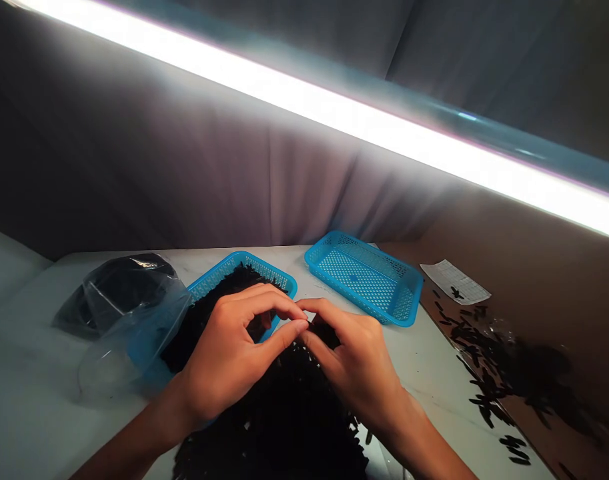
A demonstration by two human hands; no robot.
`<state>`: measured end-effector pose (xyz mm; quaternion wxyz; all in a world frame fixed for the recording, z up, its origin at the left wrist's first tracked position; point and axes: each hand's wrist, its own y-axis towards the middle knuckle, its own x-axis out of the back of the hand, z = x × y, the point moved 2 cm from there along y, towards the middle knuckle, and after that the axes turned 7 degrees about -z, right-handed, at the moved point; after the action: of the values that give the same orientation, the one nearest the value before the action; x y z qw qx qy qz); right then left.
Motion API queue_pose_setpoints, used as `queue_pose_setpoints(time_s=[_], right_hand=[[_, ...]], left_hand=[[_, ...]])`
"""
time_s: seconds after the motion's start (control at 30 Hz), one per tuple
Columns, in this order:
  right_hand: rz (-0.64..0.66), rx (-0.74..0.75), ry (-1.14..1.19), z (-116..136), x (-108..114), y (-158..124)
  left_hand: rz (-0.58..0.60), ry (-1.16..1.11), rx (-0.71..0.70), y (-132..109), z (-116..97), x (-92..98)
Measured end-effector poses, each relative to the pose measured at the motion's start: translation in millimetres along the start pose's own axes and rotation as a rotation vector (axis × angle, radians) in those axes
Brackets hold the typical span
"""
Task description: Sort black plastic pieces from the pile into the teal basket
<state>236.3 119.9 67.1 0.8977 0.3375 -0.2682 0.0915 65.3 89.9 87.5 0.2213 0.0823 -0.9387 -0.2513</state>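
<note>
Near the middle of the view, my left hand (234,340) and my right hand (357,347) meet at their fingertips. Thumb and index finger are pinched together on each. Whatever sits between the tips is too small and dark to make out. Below them spreads a large heap of black, flake-like pieces (279,420). Behind my left hand stands a blue plastic basket (241,257) filled with more of the black pieces.
A second blue basket (354,277) lies further back, its latticed bottom showing. At left rests a clear plastic bag (129,293) with dark contents. Dark elongated pieces (489,367) lie scattered at right, near a paper sheet (454,280). A bright tube light (334,113) crosses above the white table (29,373).
</note>
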Motion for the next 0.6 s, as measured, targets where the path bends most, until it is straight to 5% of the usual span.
queue_pose_setpoints(time_s=[0.17, 0.6], right_hand=[[-0.058, -0.046, 0.063, 4, 11, 3], [-0.210, 0.048, 0.111, 15, 21, 6]], left_hand=[[-0.134, -0.036, -0.069, 1, 0, 8.0], [-0.112, -0.125, -0.045, -1, -3, 9.3]])
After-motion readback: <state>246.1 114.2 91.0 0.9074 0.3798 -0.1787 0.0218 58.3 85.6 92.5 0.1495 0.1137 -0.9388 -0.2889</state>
